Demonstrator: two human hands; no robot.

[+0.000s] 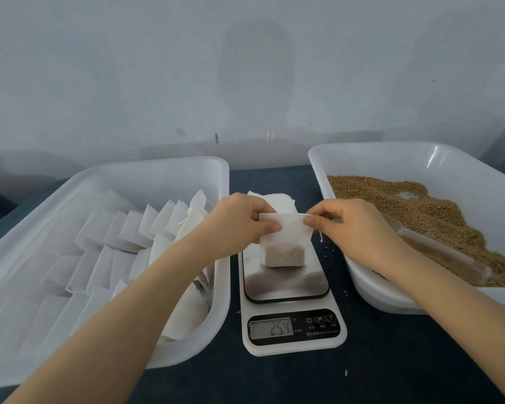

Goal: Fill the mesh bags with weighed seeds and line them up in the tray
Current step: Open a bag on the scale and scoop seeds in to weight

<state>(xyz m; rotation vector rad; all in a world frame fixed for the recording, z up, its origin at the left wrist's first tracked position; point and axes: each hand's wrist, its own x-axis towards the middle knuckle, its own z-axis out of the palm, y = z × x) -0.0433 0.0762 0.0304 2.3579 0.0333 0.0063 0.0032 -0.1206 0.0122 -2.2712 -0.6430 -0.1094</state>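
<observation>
A white mesh bag [285, 242] with brown seeds in its lower part stands upright on the steel plate of a digital scale [286, 284]. The display reads 25.4. My left hand [239, 221] pinches the bag's top left edge. My right hand [353, 225] pinches its top right edge. The white tray [187, 170] on the left holds rows of several filled bags [134, 228] leaning on each other. Another white tray [362, 158] on the right holds loose brown seeds [420, 205].
A clear plastic scoop [438, 252] lies in the seed tray. A small stack of empty bags [280, 201] sits behind the scale. A few stray seeds [345, 293] lie on the dark tabletop. A pale wall stands close behind.
</observation>
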